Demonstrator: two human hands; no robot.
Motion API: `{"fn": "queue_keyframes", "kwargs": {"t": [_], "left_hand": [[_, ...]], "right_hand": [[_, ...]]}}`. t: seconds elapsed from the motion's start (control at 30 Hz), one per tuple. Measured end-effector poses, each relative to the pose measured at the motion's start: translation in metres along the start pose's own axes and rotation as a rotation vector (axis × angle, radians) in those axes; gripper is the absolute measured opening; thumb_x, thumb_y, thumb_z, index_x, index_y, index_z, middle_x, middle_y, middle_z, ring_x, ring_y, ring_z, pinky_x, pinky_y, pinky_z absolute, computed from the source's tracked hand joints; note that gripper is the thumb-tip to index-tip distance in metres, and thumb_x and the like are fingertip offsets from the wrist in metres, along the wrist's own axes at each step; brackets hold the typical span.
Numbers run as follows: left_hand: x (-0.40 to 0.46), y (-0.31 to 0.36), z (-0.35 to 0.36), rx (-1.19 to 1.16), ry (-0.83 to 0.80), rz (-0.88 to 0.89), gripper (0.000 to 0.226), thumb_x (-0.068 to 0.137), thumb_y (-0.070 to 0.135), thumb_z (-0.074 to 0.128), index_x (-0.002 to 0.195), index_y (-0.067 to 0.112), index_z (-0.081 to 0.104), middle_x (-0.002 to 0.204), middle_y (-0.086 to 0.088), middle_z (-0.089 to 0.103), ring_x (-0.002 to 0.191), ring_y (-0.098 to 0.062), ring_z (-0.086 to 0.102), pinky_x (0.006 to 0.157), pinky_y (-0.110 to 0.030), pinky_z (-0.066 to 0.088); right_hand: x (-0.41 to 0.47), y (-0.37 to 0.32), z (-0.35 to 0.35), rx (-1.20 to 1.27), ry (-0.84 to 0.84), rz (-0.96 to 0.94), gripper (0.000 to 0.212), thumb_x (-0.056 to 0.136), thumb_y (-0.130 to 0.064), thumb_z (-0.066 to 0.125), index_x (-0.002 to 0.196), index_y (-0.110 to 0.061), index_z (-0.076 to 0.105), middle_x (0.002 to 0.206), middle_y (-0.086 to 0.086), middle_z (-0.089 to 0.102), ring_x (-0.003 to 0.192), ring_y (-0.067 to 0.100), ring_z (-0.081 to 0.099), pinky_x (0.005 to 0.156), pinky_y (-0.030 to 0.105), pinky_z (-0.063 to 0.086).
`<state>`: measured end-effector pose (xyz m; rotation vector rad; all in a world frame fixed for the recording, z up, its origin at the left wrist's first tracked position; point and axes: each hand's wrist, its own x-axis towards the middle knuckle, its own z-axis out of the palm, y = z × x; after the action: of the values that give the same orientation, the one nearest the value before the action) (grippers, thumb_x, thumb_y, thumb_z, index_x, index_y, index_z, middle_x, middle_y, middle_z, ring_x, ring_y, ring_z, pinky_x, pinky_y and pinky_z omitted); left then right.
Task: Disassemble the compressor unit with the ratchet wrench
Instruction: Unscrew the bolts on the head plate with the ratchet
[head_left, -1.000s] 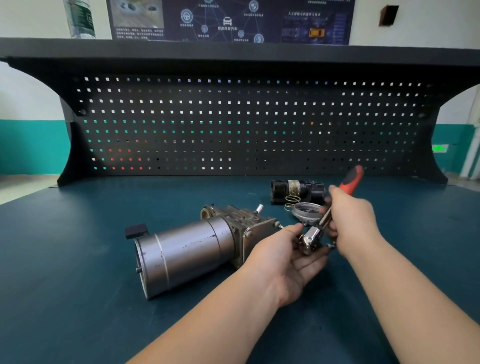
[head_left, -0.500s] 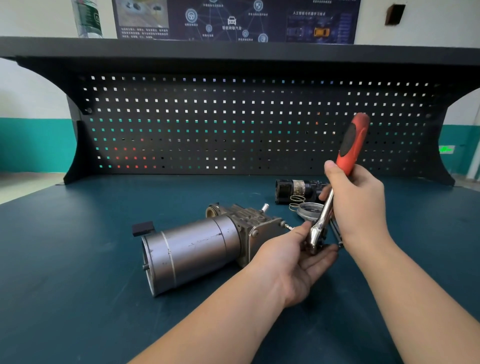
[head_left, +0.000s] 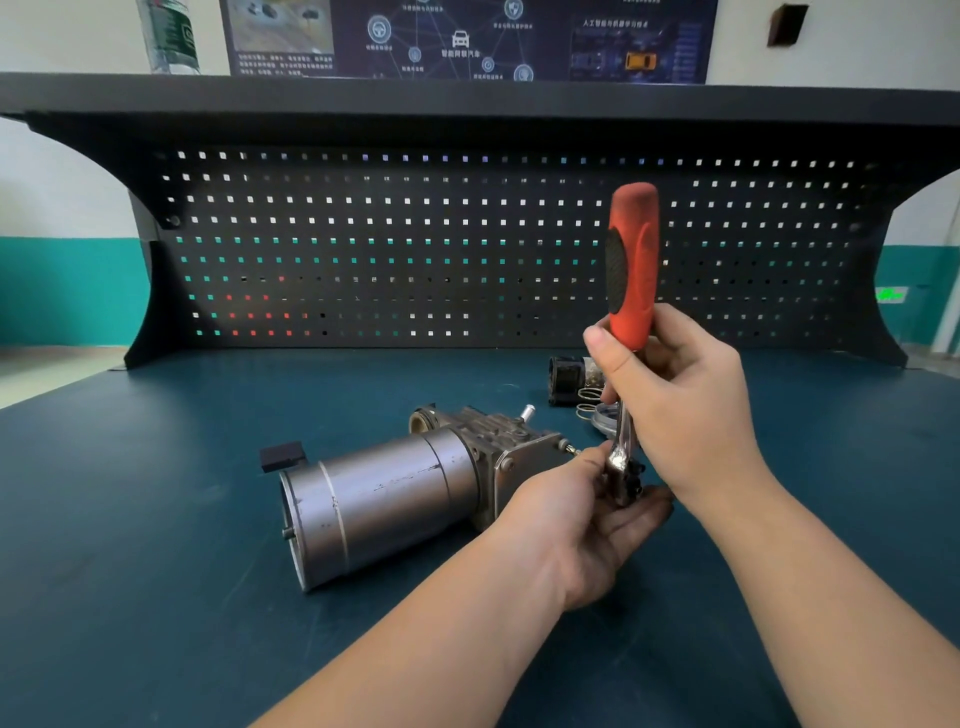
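The compressor unit (head_left: 384, 499), a silver cylinder joined to a cast metal block, lies on its side on the dark teal bench top (head_left: 156, 519). My right hand (head_left: 675, 410) grips the ratchet wrench (head_left: 632, 270) low on its red handle, holding it nearly upright with its steel head down. My left hand (head_left: 582, 525) is cupped palm-up under that head, fingers touching a small dark socket or bolt (head_left: 631, 483) on it, just right of the block's end. What that piece is I cannot make out.
Removed parts lie behind my hands: a black cylindrical part (head_left: 566, 379), a wire spring (head_left: 587, 397) and a metal ring (head_left: 602, 418). A small black block (head_left: 281, 456) sits left of the compressor. A perforated black back panel (head_left: 415, 249) closes the bench's far side.
My right hand has swung the wrench handle up from a low slant to nearly vertical. My left hand stayed cupped beneath the wrench head. The compressor has not moved.
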<state>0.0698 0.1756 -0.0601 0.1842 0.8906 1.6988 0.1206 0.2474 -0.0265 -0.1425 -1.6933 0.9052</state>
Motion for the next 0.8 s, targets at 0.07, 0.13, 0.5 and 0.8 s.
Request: {"fn": "queue_keyframes", "kwargs": {"t": [0.07,0.13,0.5,0.8], "left_hand": [[-0.0002,0.0,-0.0004,0.002,-0.004,-0.002,0.031,0.091,0.014,0.061,0.116,-0.004,0.06,0.114,-0.022,0.063,0.07,-0.028,0.07,0.056,-0.033,0.059],[-0.0003,0.0002,-0.0008,0.001,-0.009,-0.007,0.031,0.091,0.014,0.06,0.117,-0.003,0.06,0.113,-0.022,0.063,0.071,-0.028,0.07,0.057,-0.034,0.059],[0.0015,0.0004,-0.0012,0.025,-0.012,0.001,0.032,0.091,0.014,0.06,0.118,-0.004,0.059,0.112,-0.022,0.064,0.067,-0.027,0.07,0.054,-0.033,0.059],[-0.0008,0.0013,-0.0006,0.043,-0.002,-0.005,0.032,0.09,0.015,0.062,0.116,-0.005,0.06,0.111,-0.022,0.065,0.07,-0.027,0.071,0.056,-0.034,0.059]], "right_hand": [[-0.0002,0.0008,-0.0002,0.001,-0.006,-0.006,0.008,0.089,-0.02,0.067,0.082,-0.017,0.064,0.066,0.008,0.057,0.052,0.004,0.054,0.055,0.016,0.047],[0.0,0.0016,-0.0009,0.0,-0.005,-0.008,0.008,0.088,-0.021,0.067,0.082,-0.017,0.064,0.067,0.008,0.057,0.052,0.005,0.054,0.055,0.016,0.047],[-0.0012,0.0017,-0.0007,0.002,-0.02,-0.019,0.008,0.088,-0.022,0.068,0.082,-0.017,0.065,0.067,0.011,0.057,0.053,0.007,0.054,0.055,0.018,0.049],[-0.0007,0.0008,-0.0005,-0.008,-0.021,-0.025,0.011,0.086,-0.027,0.067,0.082,-0.018,0.064,0.067,0.012,0.057,0.053,0.008,0.054,0.055,0.018,0.048]]}}
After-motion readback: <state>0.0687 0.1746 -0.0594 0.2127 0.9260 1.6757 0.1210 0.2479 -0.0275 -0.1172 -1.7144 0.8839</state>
